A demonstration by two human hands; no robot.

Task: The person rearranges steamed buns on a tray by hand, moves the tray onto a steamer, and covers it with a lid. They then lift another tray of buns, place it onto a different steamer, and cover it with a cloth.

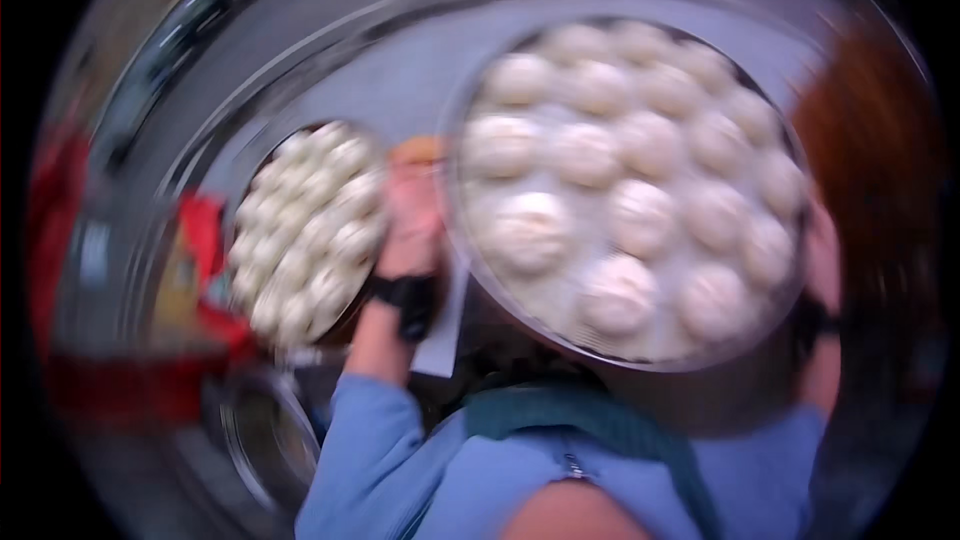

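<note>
A large round steamer tray [655, 364] of white buns [642, 217] is held up in front of me, tilted a little. My left hand [410, 208] is closed at its left rim, the fingers partly smeared by motion. On the opposite side, my right hand [822, 245] grips the right rim, its fingers mostly hidden by the tray. Dark bands circle both wrists. Left of my left hand stands a second, smaller-looking round tray [336, 328] filled with pleated white buns [300, 230].
Behind the trays spreads a pale grey work surface [400, 70] with a curved-looking far edge. A red cloth-like thing [205, 240] lies at the left. A metal round pan or bowl [262, 435] sits lower left. Something reddish-brown and blurred [870, 115] is at the right.
</note>
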